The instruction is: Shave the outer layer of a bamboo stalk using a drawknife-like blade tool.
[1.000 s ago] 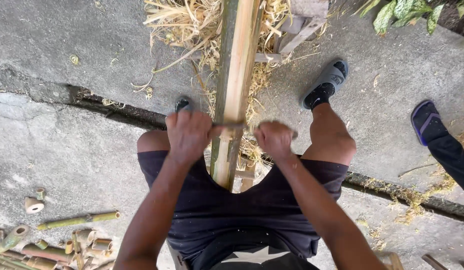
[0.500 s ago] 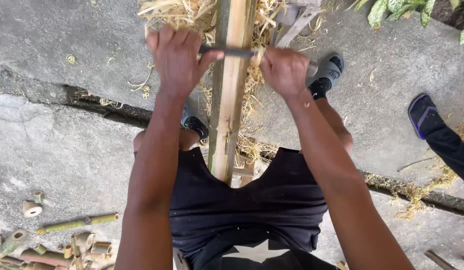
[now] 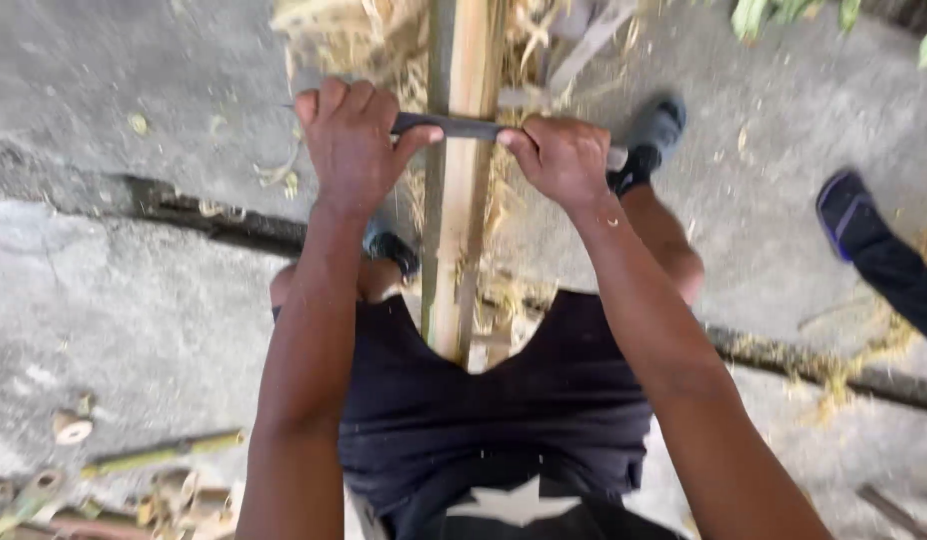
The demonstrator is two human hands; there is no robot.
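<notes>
Around the seated person's legs lie straw-like shavings (image 3: 334, 40), cut bamboo pieces (image 3: 134, 470) and a bystander's shoe (image 3: 849, 205) on cracked concrete (image 3: 114, 300). Between the knees a bamboo pole (image 3: 464, 200) runs lengthwise away from the body. Across it lies a dark blade (image 3: 459, 127), with the left hand (image 3: 354, 145) and right hand (image 3: 564, 160) curled tight round its two ends.

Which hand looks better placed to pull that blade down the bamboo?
Neither alone, probably. The left hand and right hand each grip one end of the blade, which lies across the bamboo, so both seem equally placed.
</notes>
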